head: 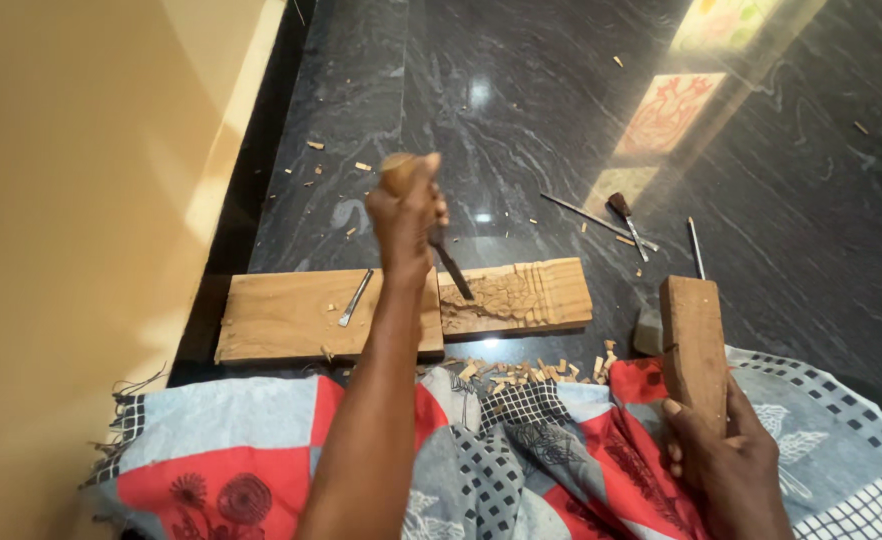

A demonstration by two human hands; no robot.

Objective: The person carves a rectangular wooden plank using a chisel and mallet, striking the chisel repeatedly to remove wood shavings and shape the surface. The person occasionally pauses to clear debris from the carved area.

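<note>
My left hand (406,215) grips the round wooden handle of a chisel (451,270), whose dark blade slants down onto the carved right part of a long wooden plank (291,315) lying on the dark floor. The carved area (506,295) is rough with ridged cuts. My right hand (726,455) holds a thick wooden block mallet (694,345) upright, apart from the plank, at the right over my lap. A second small chisel (355,298) lies loose on the plank, left of my forearm.
Wood chips (531,372) are heaped between the plank and a checked red, blue and white cloth (261,450) over my lap. Several thin carving tools (626,225) lie on the black stone floor beyond. A yellow wall (81,200) stands at left.
</note>
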